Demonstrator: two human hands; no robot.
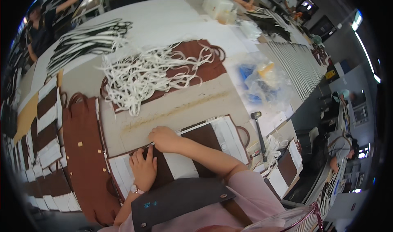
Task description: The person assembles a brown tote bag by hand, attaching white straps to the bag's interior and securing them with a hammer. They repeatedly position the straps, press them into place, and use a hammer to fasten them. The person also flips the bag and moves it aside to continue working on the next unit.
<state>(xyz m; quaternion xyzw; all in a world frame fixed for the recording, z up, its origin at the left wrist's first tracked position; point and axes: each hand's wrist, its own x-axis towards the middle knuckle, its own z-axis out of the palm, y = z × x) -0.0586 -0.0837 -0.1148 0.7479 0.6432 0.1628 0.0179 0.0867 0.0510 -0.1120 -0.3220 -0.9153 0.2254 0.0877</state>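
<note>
A dark brown and white striped panel (206,144), which looks like a bag piece with a reddish-brown handle loop at its right, lies on the table before me. My left hand (143,168), a watch at its wrist, rests on the panel near its far edge, fingers extended. Beside it my right hand (166,139) is curled closed at that same edge, its fingertips bent inward. What they pinch there is hidden. A white strip (200,125) runs along the far edge, to the right of my right hand.
Beyond the panel, a heap of white straps (143,74) covers brown pieces. Reddish-brown pieces with handles (84,129) lie left. A hammer (259,135) lies right, near a clear plastic bag (270,82). Further off stand a white container (217,4) and other people.
</note>
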